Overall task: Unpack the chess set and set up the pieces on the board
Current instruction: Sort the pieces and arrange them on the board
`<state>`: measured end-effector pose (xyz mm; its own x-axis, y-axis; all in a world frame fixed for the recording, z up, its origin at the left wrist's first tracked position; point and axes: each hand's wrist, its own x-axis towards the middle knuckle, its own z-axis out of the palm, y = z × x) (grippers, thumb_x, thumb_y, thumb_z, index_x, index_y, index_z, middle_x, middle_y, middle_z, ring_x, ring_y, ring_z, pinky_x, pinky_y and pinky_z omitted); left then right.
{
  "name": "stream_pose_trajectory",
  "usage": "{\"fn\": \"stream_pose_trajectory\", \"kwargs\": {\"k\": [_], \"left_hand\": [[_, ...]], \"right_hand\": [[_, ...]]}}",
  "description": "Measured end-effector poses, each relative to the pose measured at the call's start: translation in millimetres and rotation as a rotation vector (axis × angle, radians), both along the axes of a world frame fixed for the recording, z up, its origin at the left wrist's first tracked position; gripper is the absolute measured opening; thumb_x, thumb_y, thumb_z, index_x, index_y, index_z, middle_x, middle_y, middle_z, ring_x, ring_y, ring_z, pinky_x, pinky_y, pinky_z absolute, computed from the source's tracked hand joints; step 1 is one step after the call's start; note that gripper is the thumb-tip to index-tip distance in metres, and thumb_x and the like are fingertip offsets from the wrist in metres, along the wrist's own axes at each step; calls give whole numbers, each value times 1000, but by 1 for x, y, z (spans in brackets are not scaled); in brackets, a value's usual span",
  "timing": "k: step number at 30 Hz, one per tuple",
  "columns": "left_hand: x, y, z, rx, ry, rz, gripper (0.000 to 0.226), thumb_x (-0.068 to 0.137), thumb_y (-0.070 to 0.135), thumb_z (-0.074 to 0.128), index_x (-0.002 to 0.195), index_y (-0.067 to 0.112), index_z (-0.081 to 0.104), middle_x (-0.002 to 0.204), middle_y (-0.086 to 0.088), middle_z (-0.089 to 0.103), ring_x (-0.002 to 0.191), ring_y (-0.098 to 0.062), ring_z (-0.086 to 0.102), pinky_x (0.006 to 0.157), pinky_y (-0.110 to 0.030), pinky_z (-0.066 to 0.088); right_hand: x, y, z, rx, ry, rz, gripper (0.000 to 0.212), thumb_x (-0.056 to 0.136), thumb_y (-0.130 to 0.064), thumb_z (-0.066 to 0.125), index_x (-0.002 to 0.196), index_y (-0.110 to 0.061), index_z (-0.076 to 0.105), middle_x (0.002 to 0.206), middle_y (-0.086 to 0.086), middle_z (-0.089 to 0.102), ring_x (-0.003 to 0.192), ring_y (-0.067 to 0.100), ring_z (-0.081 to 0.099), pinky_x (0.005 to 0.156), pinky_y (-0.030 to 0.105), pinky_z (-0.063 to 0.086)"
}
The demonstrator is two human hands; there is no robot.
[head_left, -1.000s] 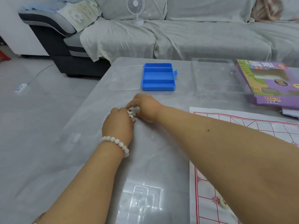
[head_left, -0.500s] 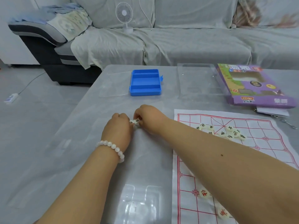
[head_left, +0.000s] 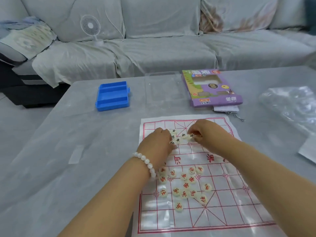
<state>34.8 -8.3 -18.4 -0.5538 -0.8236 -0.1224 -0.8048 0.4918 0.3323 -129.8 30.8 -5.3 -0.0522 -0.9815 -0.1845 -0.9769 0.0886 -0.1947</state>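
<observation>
The right hand (head_left: 207, 134) hangs over the far half of the board (head_left: 222, 194), its curled fingers pinching a black-lettered piece (head_left: 191, 136) at the edge of a small heap. The left hand (head_left: 158, 144) rests at the heap's other side, fingers bent down among the black-lettered pieces (head_left: 177, 138); whether it holds one I cannot tell. A white bead bracelet (head_left: 145, 162) circles that wrist. Red-lettered pieces (head_left: 186, 185) lie scattered on the board's near half. The board is spread near the table's (head_left: 68, 151) near edge. Toward the far edge lie a blue tray (head_left: 112, 95) and a purple box (head_left: 212, 88), with crumpled clear plastic (head_left: 290, 103) at the right edge.
</observation>
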Motion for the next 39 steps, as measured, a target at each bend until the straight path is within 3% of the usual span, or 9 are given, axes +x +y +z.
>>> {"fn": "stream_pose_trajectory", "kwargs": {"k": [4, 7, 12, 17, 23, 28, 39], "left_hand": [[-26, 5, -3, -6, -93, -103, 33, 92, 34, 53, 117, 12, 56, 117, -5, 51, 102, -23, 56, 87, -33, 47], [-37, 4, -7, -33, -134, -122, 31, 92, 31, 53, 116, 12, 57, 116, -7, 51, 100, -25, 57, 87, -38, 49], [-38, 4, -11, -59, -109, -102, 32, 91, 28, 54, 120, 13, 55, 117, -5, 51, 100, -24, 56, 86, -37, 49], [-9, 5, -12, -134, 49, -34, 32, 96, 38, 45, 119, 19, 56, 115, 3, 51, 101, -15, 53, 84, -27, 44], [39, -7, -26, -254, 40, 20, 38, 96, 37, 41, 129, 19, 51, 130, 0, 51, 120, -16, 43, 101, -30, 36], [48, -4, -43, -149, 3, 7, 46, 99, 38, 30, 143, 24, 32, 150, 3, 31, 139, -15, 25, 114, -29, 18], [51, 0, -52, -153, -78, 73, 50, 99, 43, 24, 148, 29, 22, 155, 8, 20, 142, -12, 17, 117, -31, 12]], "right_hand": [[-18, 7, -10, 86, 66, 2, 37, 95, -17, 50, 131, -21, 55, 128, 5, 54, 114, 22, 53, 97, 27, 42], [-22, 6, -19, 60, 41, -16, 41, 90, -24, 59, 131, -22, 54, 123, 2, 56, 102, 19, 54, 82, 22, 40], [-39, 17, -29, -204, -82, -46, 40, 89, -24, 60, 129, -21, 55, 129, 0, 53, 122, 18, 43, 104, 25, 31], [-44, 17, -43, -236, 31, 32, 38, 96, -28, 49, 133, -30, 53, 130, -2, 49, 118, 21, 36, 100, 28, 31], [-45, 22, -42, -231, 154, 64, 43, 97, -38, 40, 140, -37, 39, 134, -1, 44, 121, 22, 36, 98, 34, 35], [-52, 26, -41, -180, 122, 50, 46, 97, -42, 40, 142, -37, 35, 136, -4, 41, 123, 18, 34, 104, 30, 31], [-40, 26, -47, -156, 170, 68, 46, 100, -38, 33, 146, -37, 27, 145, -1, 34, 131, 23, 30, 104, 39, 32]]}}
